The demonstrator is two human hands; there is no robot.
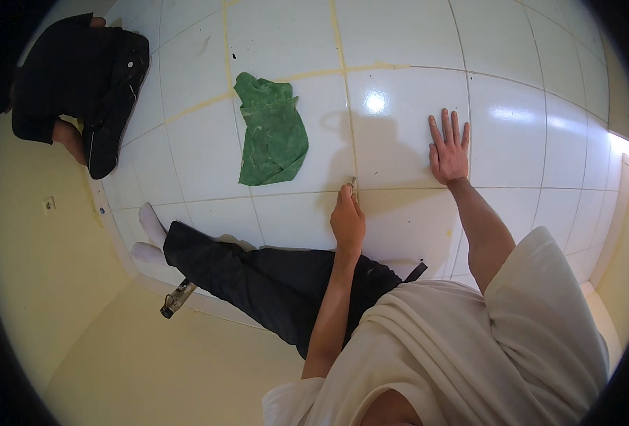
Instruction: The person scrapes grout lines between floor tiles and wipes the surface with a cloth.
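Observation:
My left hand (348,221) is closed around a small thin tool (353,183). Its short, pale metallic-looking tip reaches a grout line between the white floor tiles (406,89); the rest is hidden in my fingers, so its exact kind does not show. To the right, my right hand (450,149) lies flat on the tiles, palm down with fingers spread, beside another grout line. A crumpled green cloth (272,131) lies on the floor to the left of my hands and farther off.
A person in black clothes (80,92) is at the far left by the wall. My outstretched legs (257,277) lie along the near side. A bottle (178,298) rests by the wall near my feet. Yellowish grout lines (279,78) run past the cloth; small dark bits dot the tiles.

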